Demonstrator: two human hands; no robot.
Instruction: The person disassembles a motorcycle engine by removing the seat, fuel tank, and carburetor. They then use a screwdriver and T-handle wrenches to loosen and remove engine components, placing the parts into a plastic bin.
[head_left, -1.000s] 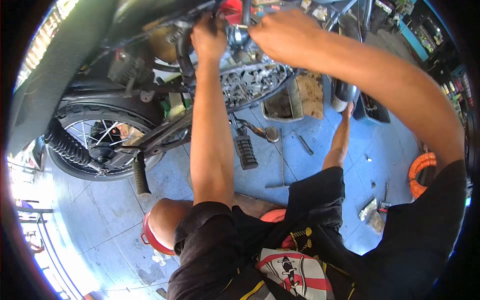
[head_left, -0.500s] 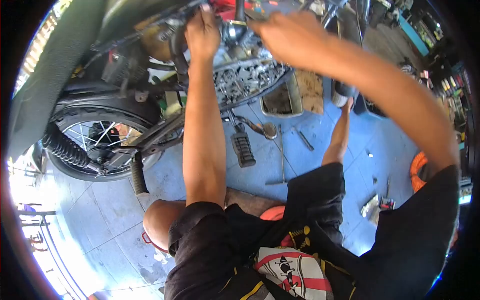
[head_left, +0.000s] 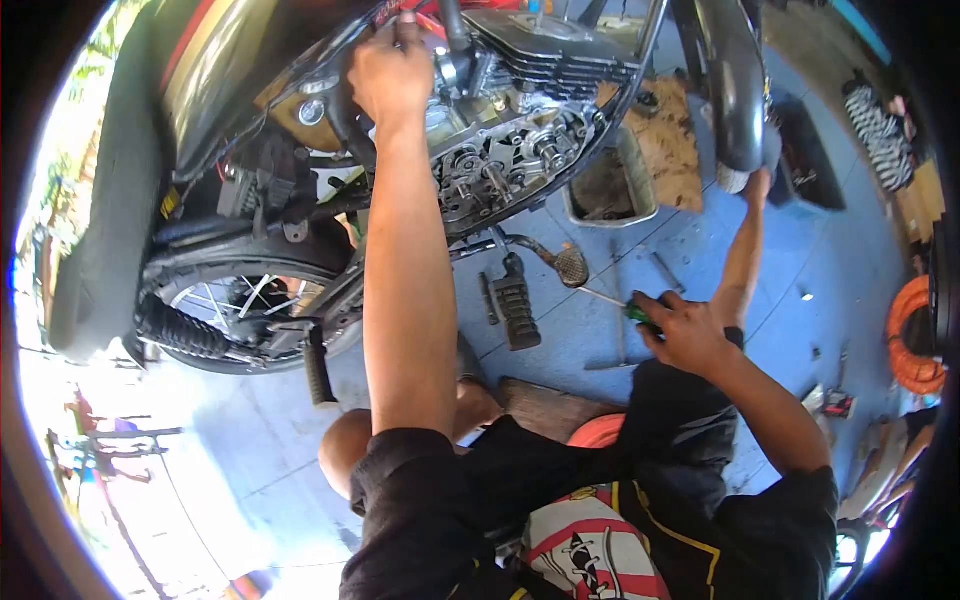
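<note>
My right hand (head_left: pixel 690 335) is closed around the green handle of a screwdriver (head_left: pixel 604 297), whose thin shaft points left toward the brake pedal (head_left: pixel 571 267). Up by the motorcycle's intake area, my left hand (head_left: pixel 395 82) is closed next to the carburetor (head_left: pixel 448 70). Its fingertips are mostly hidden, so what it grips, if anything, does not show. Below and right of that hand lies the opened engine case (head_left: pixel 485 175), with shafts and metal internals exposed. The ribbed footpeg (head_left: pixel 516 315) juts out beneath the engine.
A grimy pan (head_left: pixel 650 195) and stained cardboard (head_left: pixel 672 150) lie under the engine. A T-handle tool (head_left: pixel 618 310) rests on the blue tiles. The rear wheel (head_left: pixel 250 300) is at left, the front wheel (head_left: pixel 735 95) at upper right. An orange hose coil (head_left: pixel 912 335) lies far right.
My right hand has come down from the engine's top to above the floor near my knee, now showing the screwdriver. My left hand stays by the carburetor. The whole view has shifted somewhat.
</note>
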